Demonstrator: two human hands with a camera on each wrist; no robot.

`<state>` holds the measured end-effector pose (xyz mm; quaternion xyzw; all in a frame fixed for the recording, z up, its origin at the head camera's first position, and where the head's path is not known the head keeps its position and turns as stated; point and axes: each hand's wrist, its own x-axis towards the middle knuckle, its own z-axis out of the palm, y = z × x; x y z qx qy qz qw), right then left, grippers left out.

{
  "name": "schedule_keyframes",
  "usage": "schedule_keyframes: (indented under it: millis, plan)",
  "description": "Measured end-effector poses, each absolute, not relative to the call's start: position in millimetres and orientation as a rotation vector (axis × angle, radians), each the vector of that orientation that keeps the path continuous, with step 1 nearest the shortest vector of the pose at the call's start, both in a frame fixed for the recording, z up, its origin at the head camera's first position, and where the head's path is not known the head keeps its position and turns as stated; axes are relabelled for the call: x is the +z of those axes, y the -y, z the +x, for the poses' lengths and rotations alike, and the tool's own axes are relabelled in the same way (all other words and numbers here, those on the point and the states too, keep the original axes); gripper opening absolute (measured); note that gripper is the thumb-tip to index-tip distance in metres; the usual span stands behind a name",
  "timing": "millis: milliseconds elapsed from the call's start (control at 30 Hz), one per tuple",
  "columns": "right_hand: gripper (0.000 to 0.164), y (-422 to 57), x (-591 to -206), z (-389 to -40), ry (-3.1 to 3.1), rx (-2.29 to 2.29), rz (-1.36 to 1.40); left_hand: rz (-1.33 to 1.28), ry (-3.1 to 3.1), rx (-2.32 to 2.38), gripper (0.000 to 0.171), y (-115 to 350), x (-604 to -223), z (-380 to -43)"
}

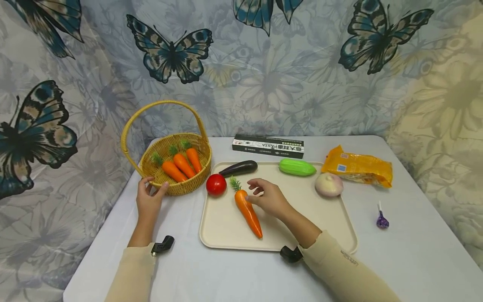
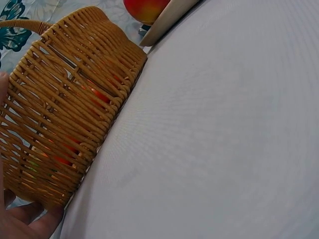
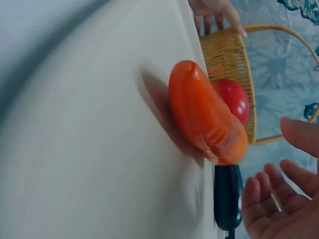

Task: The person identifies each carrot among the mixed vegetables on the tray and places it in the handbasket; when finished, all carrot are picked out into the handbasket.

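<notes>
A large orange carrot (image 1: pixel 250 214) with a green top lies slanted on the cream tray (image 1: pixel 222 237). Just over its upper right side is my right hand (image 1: pixel 269 199); in the right wrist view, nothing sits between its bent fingers and thumb (image 3: pixel 301 134). My left hand (image 1: pixel 148 201) holds the yellow wicker basket (image 1: pixel 188 183) by its near left side, thumb on the front wall, fingers round the left. The left wrist view shows fingertips (image 2: pixel 47 221) against the basket's lower wall. Several smaller carrots (image 1: pixel 183 164) rest inside the basket, under its tall arched handle (image 1: pixel 166 102).
On the tray are a tomato (image 1: pixel 216 185), an eggplant (image 1: pixel 239 168), a green ridged vegetable (image 1: pixel 297 167) and an onion-like bulb (image 1: pixel 329 185). A pasta box (image 1: pixel 268 146) stands behind; an orange packet (image 1: pixel 358 167) overlaps the tray's right edge. A purple lollipop (image 1: pixel 382 220) lies at right.
</notes>
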<state>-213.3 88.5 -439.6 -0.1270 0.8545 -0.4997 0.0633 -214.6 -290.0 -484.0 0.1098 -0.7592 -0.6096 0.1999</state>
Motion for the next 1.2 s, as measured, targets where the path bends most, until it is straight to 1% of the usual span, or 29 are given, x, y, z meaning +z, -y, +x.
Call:
schedule_keyframes:
  millis: [300, 700, 1000, 1200]
  plan:
    - [0.057, -89, -452, -199, -2.586, -1.360, -0.278, 0.322, 2.126, -1.702, 0.070, 288, -486, -214]
    - [0.070, -88, -455, -193, -2.597, -1.171, -0.322, 0.317, 2.119, -1.726, 0.068, 288, -485, -214]
    - [0.071, -86, -455, -197, -2.599, -1.082, -0.307, 0.315, 2.143, -1.728, 0.065, 274, -460, -201]
    - [0.068, -83, -453, -201, -2.527, -1.179, -0.294, 0.323, 2.135, -1.732, 0.066, 281, -467, -207]
